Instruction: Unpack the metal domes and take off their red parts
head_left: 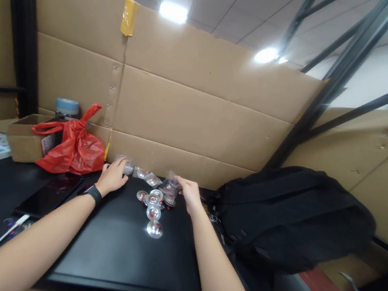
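Observation:
My right hand [189, 193] pinches the edge of a clear plastic bag [169, 189] with shiny round pieces showing in it. In front of that bag lies a loose group of silvery discs with red centres [153, 212], several of them overlapping on the black table [123, 258]. My left hand [113, 176], with a dark watch on its wrist, rests by the cardboard wall, thumb and fingers apart. Its fingers touch a clear plastic packet [128, 168], partly hidden behind them. Between the hands are small clear packets [147, 176] holding similar silvery pieces.
Left of my left hand stand a red plastic bag [80, 149], a cardboard box [25, 142] and a blue-lidded jar [67, 107]. A dark phone [47, 195] with a white cable lies under my left forearm. A black backpack [297, 217] fills the right side. Cardboard [191, 115] walls the back.

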A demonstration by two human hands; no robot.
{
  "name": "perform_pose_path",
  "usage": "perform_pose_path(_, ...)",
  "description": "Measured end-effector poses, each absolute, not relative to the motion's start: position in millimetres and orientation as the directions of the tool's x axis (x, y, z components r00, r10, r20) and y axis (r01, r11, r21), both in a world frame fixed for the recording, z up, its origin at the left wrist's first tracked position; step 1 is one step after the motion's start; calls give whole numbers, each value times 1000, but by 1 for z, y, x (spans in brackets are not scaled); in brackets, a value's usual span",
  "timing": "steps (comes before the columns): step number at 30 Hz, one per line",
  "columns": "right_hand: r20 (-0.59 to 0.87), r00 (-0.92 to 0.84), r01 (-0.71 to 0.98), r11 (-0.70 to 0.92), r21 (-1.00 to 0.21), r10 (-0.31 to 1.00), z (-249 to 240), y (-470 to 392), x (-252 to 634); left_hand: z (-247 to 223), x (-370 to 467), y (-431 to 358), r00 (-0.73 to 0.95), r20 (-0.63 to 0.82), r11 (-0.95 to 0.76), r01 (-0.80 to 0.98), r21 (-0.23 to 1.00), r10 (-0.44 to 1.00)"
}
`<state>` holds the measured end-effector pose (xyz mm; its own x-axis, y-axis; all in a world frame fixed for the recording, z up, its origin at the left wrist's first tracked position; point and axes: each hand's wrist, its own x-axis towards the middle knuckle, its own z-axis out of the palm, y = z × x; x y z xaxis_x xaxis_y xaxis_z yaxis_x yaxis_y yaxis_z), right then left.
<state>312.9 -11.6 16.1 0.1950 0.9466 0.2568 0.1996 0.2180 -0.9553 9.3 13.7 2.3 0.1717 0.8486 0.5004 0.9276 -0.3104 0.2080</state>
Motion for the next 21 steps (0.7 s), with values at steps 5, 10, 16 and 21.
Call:
perform_pose_path(5, 261, 228, 34, 260, -965, 938, 19, -10, 313, 2, 8, 14, 153, 504, -304, 924, 232, 850)
perform_pose_path(10, 364, 322, -77, 407, -910, 874, 27, -14, 311, 12, 14, 6, 159, 543, -350, 897, 270, 825)
perform_pose_path(16, 437, 262, 38, 443, -896, 861, 29, -22, 299, 31, 47, -31, 472, 669, -717, 684, 133, 574)
perform_pose_path(21, 460, 128, 124, 446, -887, 879, 27, -30, 284, 29, 79, -58, 686, 610, -816, 568, -108, 397)
